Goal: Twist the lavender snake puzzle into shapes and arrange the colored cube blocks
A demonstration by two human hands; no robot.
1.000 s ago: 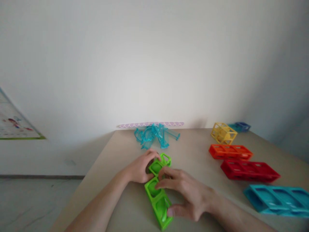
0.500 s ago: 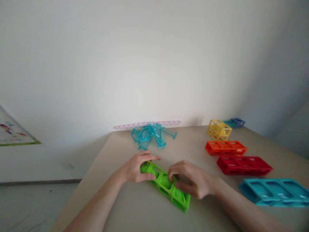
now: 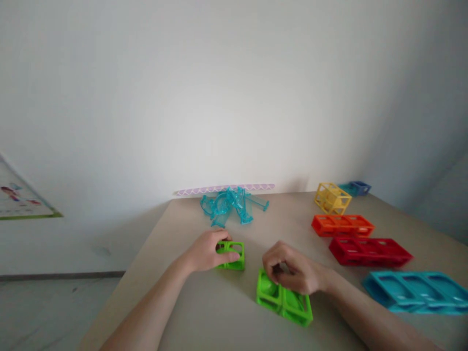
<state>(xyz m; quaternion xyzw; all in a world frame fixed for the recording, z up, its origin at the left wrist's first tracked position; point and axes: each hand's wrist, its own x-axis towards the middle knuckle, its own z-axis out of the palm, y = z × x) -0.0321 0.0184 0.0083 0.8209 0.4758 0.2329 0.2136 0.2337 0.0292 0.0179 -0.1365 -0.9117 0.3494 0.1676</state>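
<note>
Two separate bright green plastic frame pieces lie before me. My left hand has its thumb and fingers closed round the smaller one, a green cube. Nearer and to the right, my right hand pinches the far edge of a longer green block made of two joined cubes with round openings. A strip of table separates the two green pieces. The right fingertips are partly hidden behind the hand.
On the right stand a teal block, a red block, an orange block and a yellow cube. Clear blue plastic parts lie at the back, before a purple strip along the wall. A blue cube sits in the far right corner.
The single row of green cubes has come apart into two pieces. My right hand has shifted slightly right with the longer piece; my left hand keeps the single cube.
</note>
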